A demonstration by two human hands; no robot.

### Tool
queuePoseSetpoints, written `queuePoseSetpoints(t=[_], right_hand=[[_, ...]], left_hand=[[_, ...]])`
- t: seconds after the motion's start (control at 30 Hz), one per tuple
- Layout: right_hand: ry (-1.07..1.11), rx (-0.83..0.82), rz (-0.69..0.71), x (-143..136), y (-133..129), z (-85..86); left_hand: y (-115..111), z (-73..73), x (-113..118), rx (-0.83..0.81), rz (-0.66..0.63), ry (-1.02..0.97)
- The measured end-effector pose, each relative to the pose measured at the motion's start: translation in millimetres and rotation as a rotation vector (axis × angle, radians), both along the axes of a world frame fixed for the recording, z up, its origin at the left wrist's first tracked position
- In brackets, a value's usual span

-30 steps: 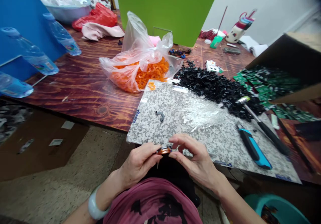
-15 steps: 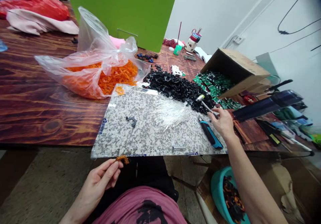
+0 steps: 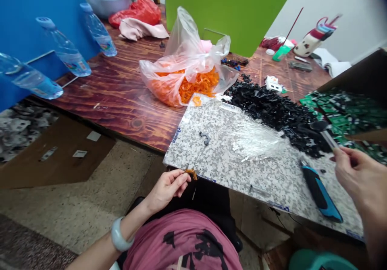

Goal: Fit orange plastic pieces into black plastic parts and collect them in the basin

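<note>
Between the thumb and fingers of my left hand is a small orange plastic part, just off the front edge of the speckled board. My right hand grips the handle of a small hammer, its head over the edge of the black parts pile. One dark clip-like part lies alone on the board. A heap of thin clear strips sits mid-board. Near my right hand lies a blue and black tool.
A plastic bag of orange parts stands behind the board. Green circuit boards spill from a box at the right. Several water bottles are at the left. A teal bucket is below the board's front edge.
The view has swung left, bringing the bottles and blue panel into sight. The hammer's head now appears dark and faces differently. Both hands keep their hold.
</note>
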State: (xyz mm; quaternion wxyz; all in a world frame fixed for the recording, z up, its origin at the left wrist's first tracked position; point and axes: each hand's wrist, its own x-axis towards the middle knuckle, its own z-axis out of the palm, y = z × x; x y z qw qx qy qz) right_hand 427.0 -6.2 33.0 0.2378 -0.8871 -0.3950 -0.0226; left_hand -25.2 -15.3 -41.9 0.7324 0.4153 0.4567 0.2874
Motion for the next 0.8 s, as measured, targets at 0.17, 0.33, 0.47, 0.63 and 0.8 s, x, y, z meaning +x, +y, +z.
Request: queuePoseSetpoints(t=[0.17,0.33,0.47,0.63,0.8], right_hand=[[0.351,-0.010,0.589,-116.4,-46.9,14.2],[0.326,0.042,1.005,-195.6,-62.2,-0.3],[0.290,0.023,1.111,-218.2,-58.8,-13.1],[0.235,-0.046,1.131,-229.5,-53.8,-27.2],[0.189,-0.066,1.166,-231.4,-51.1,-21.8]], left_hand=[[-0.3,0.2,1.2,-0.013,0.004,-0.004],[1.1,3.4,2.2,-0.074,0.024,-0.039],[3.7,0.4,0.5,-0.123,0.022,-0.099],[7.2,-8.5,-3.0,-0.157,-0.020,-0.218],[7.8,-13.8,-3.0,-0.163,-0.019,-0.258]])
